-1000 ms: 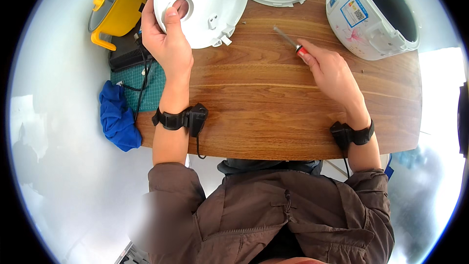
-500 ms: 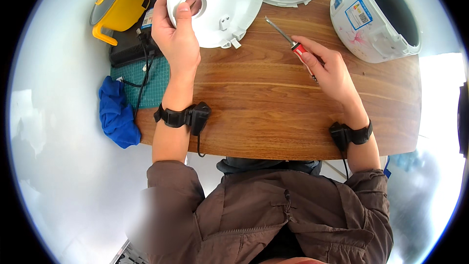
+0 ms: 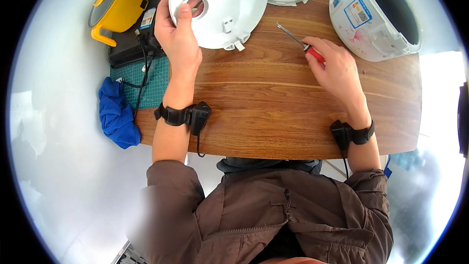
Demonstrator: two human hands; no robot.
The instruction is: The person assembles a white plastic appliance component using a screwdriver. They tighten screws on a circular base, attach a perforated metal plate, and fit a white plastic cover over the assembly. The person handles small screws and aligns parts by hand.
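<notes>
My left hand [image 3: 180, 39] gripped the white lid [image 3: 220, 5], thumb at its hole; right hand [image 3: 337, 71] pinched the screwdriver [image 3: 302, 43]. Lid sat tilted, so the tip could've slipped.

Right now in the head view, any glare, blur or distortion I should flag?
Head view: strong fisheye, the wooden table edge bows and a black vignette rings the frame; blown-out brightness at the right rim; a blurred patch at lower left beside the sleeve; left hand on the white lid and right hand with the screwdriver are sharp.
</notes>
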